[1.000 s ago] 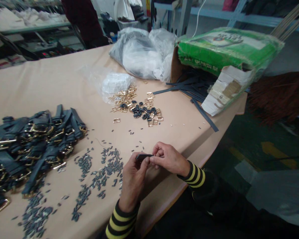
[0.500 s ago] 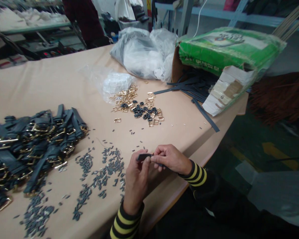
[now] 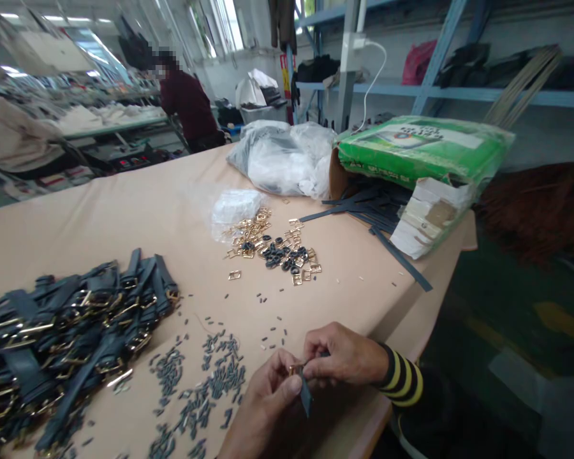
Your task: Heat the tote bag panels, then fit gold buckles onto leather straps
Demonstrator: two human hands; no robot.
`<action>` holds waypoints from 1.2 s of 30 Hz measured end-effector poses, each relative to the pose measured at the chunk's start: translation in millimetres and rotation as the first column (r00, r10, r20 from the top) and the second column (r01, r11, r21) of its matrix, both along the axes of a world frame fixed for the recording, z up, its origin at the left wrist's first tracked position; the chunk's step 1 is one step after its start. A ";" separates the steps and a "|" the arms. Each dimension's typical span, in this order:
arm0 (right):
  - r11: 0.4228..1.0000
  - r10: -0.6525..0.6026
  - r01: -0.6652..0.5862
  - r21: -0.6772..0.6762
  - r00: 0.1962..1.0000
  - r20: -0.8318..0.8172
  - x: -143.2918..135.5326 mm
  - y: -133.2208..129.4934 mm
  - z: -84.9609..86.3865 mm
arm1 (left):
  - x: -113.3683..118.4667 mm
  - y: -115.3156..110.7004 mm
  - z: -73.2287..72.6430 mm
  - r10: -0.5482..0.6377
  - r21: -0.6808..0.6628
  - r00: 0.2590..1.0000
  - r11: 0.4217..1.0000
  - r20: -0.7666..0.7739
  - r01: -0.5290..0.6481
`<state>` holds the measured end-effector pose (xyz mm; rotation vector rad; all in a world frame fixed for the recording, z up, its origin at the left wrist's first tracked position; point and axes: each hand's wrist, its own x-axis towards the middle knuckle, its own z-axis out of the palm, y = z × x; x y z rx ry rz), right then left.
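My left hand [image 3: 268,398] and my right hand [image 3: 342,354] meet over the table's front edge, fingers closed. Between them they pinch a short dark blue-grey strap [image 3: 306,398], whose loose end points down. A bit of gold metal [image 3: 294,369], seemingly a buckle, shows at the strap's upper end between my fingertips; most of it is hidden. Left of my hands lie many small dark cut pieces [image 3: 224,376]. Farther left is a heap of dark straps with gold buckles [image 3: 90,319].
Beyond my hands lie loose gold buckles [image 3: 234,275] and small dark loops [image 3: 280,255]. Behind them are a clear plastic bag [image 3: 287,159] and a green box [image 3: 411,150] spilling long dark strips [image 3: 402,258]. A person in dark red [image 3: 189,105] is in the background.
The view has tilted up, so the table sits lower. The strap, which pointed left, now points down, and the gold piece shows more between my fingers.
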<state>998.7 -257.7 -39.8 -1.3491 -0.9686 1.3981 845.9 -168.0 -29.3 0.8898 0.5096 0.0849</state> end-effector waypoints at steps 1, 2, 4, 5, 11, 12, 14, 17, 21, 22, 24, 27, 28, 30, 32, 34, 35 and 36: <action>1.000 0.011 -0.010 0.008 1.000 -0.029 1.4 0.9 0.6 | 0.9 1.3 0.6 0.011 0.013 1.000 1.000 0.002 -0.011; 0.999 0.029 -0.028 0.018 0.998 -0.065 2.7 1.7 1.5 | 1.5 3.2 0.0 0.026 0.037 1.000 0.999 0.009 -0.026; 0.996 0.086 -0.083 0.024 0.987 -0.133 4.3 3.2 3.6 | 1.5 9.1 -4.8 0.079 0.125 0.997 0.989 0.022 -0.082; 0.994 0.107 -0.105 0.020 0.984 -0.142 4.5 4.1 4.5 | 1.1 12.5 -8.5 0.116 0.188 0.993 0.975 0.013 -0.116; 0.999 0.016 -0.020 0.046 0.996 0.084 2.9 11.5 4.9 | 1.4 24.0 -20.3 0.265 0.416 0.962 0.884 -0.070 -0.214; 0.998 0.017 -0.025 0.060 0.990 0.140 3.1 12.6 5.1 | 2.2 24.4 -19.2 0.263 0.408 0.962 0.888 -0.075 -0.211; 0.995 0.018 -0.047 0.090 0.955 0.297 3.0 14.1 6.4 | 3.9 25.5 -16.5 0.226 0.393 0.970 0.903 -0.089 -0.174; 0.989 -0.026 -0.065 0.130 0.798 0.602 1.0 15.9 9.3 | 5.3 28.6 -15.6 0.108 0.456 0.987 0.889 -0.123 -0.040; 0.981 -0.029 -0.132 0.140 0.616 0.787 8.9 25.5 13.1 | 4.7 30.8 -18.9 0.089 0.600 0.973 0.798 -0.212 0.058; 0.974 0.011 -0.184 0.136 0.633 0.774 15.6 30.7 14.3 | 4.5 30.3 -19.2 0.109 0.629 0.967 0.775 -0.231 0.062; 0.961 0.037 -0.227 0.157 0.668 0.743 33.6 44.8 16.5 | 4.5 28.5 -19.1 0.151 0.664 0.958 0.746 -0.243 0.051; 0.987 -0.127 -0.021 0.158 0.496 0.859 61.1 70.8 17.6 | 5.5 25.9 -18.7 0.219 0.662 0.947 0.750 -0.233 -0.010; 0.989 -0.150 0.058 0.138 0.389 0.909 67.3 79.1 17.0 | 5.9 25.5 -18.9 0.243 0.654 0.942 0.756 -0.230 -0.035; 0.987 -0.112 0.137 0.080 0.245 0.963 73.5 93.2 14.8 | 6.3 25.9 -19.8 0.280 0.642 0.934 0.763 -0.223 -0.075; 0.987 -0.066 0.154 0.034 0.205 0.976 74.0 102.8 12.6 | 6.2 27.2 -20.8 0.300 0.625 0.931 0.773 -0.209 -0.109; 0.986 -0.041 0.164 0.008 0.195 0.980 73.8 108.9 11.5 | 5.9 28.7 -21.3 0.311 0.615 0.932 0.777 -0.187 -0.136; 0.986 -0.027 0.167 -0.005 0.189 0.982 74.7 111.0 11.4 | 5.8 29.4 -21.3 0.314 0.611 0.933 0.778 -0.177 -0.145; 0.986 -0.016 0.167 -0.016 0.187 0.982 76.3 112.7 11.5 | 5.8 29.8 -21.3 0.316 0.608 0.934 0.779 -0.168 -0.155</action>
